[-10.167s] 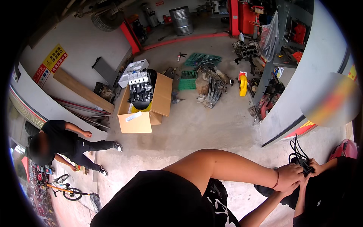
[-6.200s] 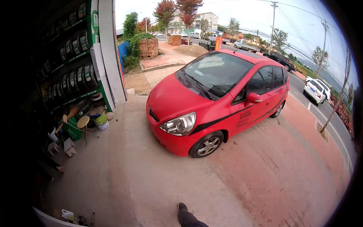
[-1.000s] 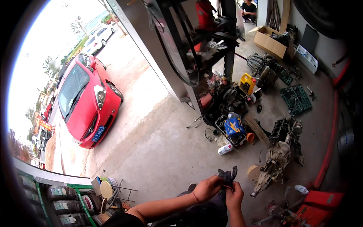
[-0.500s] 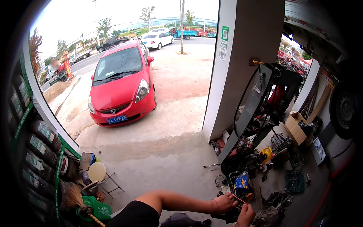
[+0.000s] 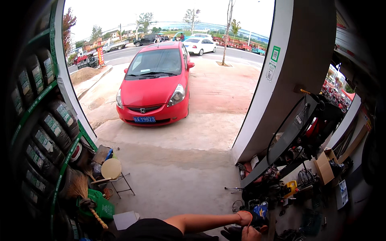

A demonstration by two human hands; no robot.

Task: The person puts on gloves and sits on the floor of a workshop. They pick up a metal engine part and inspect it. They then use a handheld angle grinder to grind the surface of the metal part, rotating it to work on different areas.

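Observation:
My left arm reaches across the lower edge to the right, its black sleeve pushed above the elbow. My left hand [image 5: 244, 218] is closed, with a thin red cord-like strip [image 5: 251, 219] at its fingers. Just below and nearer, my right hand [image 5: 251, 234] is closed in a fist on the strip's lower end. Exactly what the strip is, I cannot make out. A dark, soft-looking thing [image 5: 231, 233] lies under the hands, mostly cut off by the lower edge. Beyond them is a blue container [image 5: 261, 209] among tools and parts on the floor.
A grey lift post [image 5: 281, 144] stands right, with a yellow jug [image 5: 290, 188] and an open cardboard box [image 5: 325, 166] near it. Left are a tyre rack [image 5: 50, 140], a stool [image 5: 111, 169], a green bin [image 5: 100, 205] and a broom [image 5: 80, 188]. A red car [image 5: 155, 90] is parked outside.
The view has swung left and up, so the scene sits further right. Both hands appear lower and closer together, and the strip between them now curves.

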